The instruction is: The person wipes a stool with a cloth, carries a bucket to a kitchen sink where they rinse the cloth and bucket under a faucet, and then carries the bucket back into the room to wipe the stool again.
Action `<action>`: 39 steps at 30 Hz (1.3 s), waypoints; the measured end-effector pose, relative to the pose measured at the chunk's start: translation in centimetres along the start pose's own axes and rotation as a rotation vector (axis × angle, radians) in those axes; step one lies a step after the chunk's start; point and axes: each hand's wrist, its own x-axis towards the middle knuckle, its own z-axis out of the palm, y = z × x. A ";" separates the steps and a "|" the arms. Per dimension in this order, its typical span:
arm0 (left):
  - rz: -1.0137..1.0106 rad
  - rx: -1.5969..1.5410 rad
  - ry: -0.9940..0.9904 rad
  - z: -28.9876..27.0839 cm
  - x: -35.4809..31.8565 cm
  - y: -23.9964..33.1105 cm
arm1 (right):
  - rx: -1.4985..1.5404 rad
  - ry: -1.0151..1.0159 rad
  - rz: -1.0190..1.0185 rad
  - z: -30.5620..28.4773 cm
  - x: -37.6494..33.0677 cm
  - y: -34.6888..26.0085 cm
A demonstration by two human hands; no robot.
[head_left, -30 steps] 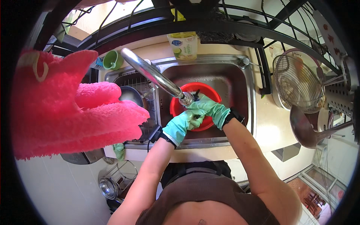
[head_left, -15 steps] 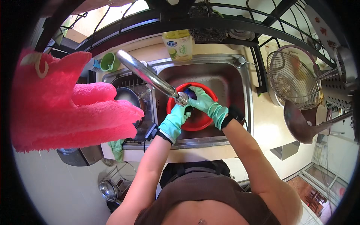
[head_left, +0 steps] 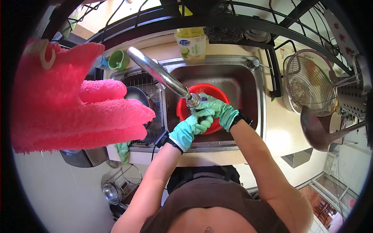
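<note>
My two hands, in mint-green rubber gloves, meet over a red basin in the sink, just below the tap's spout. My right hand curls round a small, dark purple object, mostly covered by glove and spout, so its kind cannot be made out. Against it presses my left hand, fingers bent and closed; what lies inside them is hidden. The curved chrome tap crosses above the basin.
Pink fluffy cloths hang close on the left. A dish-soap bottle stands behind the sink. Left are a pan and a green cup. A wire strainer and a ladle hang right, below a black rack.
My left hand has come up and in against the right, its fingers now folded together. The purple object shows less than before. The whole view has shifted slightly.
</note>
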 end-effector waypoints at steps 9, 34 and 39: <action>0.078 0.639 0.400 0.8 2.5 -1.9 | -0.237 0.286 -0.115 0.9 -0.3 1.1; 0.653 0.833 0.729 2.9 -10.3 -6.3 | -2.192 0.050 -0.666 -0.9 -10.6 0.1; 0.842 0.687 0.770 0.7 -11.6 -8.4 | -1.707 -0.135 -0.704 -1.3 -7.5 -1.0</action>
